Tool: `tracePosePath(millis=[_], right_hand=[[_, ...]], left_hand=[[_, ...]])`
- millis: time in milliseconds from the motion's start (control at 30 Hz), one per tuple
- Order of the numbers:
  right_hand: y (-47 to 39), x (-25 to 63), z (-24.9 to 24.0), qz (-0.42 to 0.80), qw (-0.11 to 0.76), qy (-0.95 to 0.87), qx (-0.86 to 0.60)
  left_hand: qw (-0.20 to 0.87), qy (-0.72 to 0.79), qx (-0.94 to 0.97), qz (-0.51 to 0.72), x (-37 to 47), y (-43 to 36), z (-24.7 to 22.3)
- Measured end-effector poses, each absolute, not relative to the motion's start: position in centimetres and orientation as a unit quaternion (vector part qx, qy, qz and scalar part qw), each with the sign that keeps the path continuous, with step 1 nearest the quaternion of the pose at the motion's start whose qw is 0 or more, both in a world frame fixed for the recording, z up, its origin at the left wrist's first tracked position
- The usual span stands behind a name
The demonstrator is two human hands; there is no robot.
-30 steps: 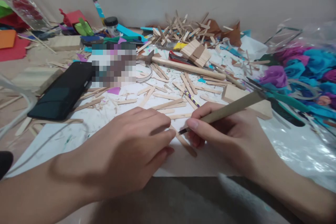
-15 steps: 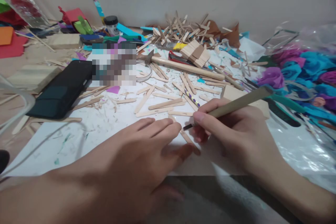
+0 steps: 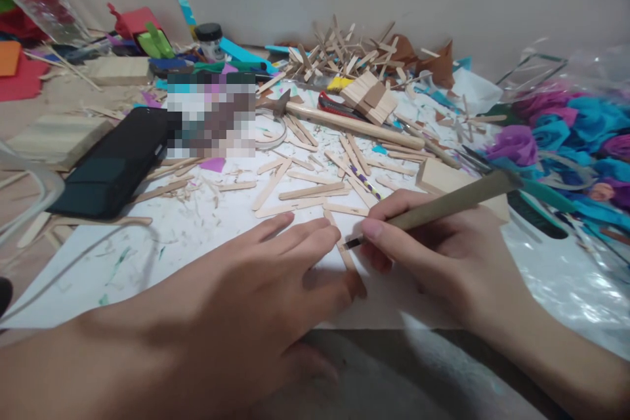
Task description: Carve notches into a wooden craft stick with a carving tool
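Note:
My left hand (image 3: 260, 275) presses a small wooden craft stick (image 3: 350, 264) down on the white paper (image 3: 142, 262), its fingers over the stick's left side. In my right hand (image 3: 433, 249) is a thin cutting tool with an olive handle (image 3: 453, 200), held like a pen. Its dark tip touches the stick just right of my left fingertips. Several loose craft sticks (image 3: 312, 191) lie beyond my hands, with a patterned purple, white and yellow stick (image 3: 364, 182) among them.
Farther back lie a hammer (image 3: 354, 126), a red cutter (image 3: 332, 104), a bundle of sticks (image 3: 369, 98) and a stick pile (image 3: 344, 56). A black phone (image 3: 115, 164) is at left. Green-handled scissors (image 3: 539, 216) and crepe-paper flowers (image 3: 551, 125) are at right.
The tool's tip has moved slightly onto the stick, and the stick's near end has shifted a little left. My left hand keeps its place, fingers slightly shifted.

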State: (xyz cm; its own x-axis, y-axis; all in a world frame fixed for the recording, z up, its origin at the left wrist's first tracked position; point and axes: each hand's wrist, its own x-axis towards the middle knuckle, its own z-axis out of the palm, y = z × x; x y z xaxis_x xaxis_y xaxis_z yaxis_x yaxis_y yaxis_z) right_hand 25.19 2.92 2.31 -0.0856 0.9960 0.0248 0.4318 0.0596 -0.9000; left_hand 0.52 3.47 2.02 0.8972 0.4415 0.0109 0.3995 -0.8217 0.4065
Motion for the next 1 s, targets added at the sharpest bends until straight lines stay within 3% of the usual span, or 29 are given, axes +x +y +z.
tracePosePath(millis=[300, 533, 1000], right_hand=[[3.0, 24.4, 3.2, 0.326, 0.334, -0.687, -0.556], [3.6, 25.7, 2.3, 0.541, 0.348, -0.539, -0.545], [3.8, 25.5, 2.1, 0.561, 0.362, -0.495, -0.556]], left_hand=[[0.209, 0.225, 0.946, 0.100, 0.7, 3.7, 1.3], [0.192, 0.215, 0.953, 0.094, 0.7, 3.7, 1.3], [0.192, 0.217, 0.954, 0.079, 1.0, 3.7, 1.6]])
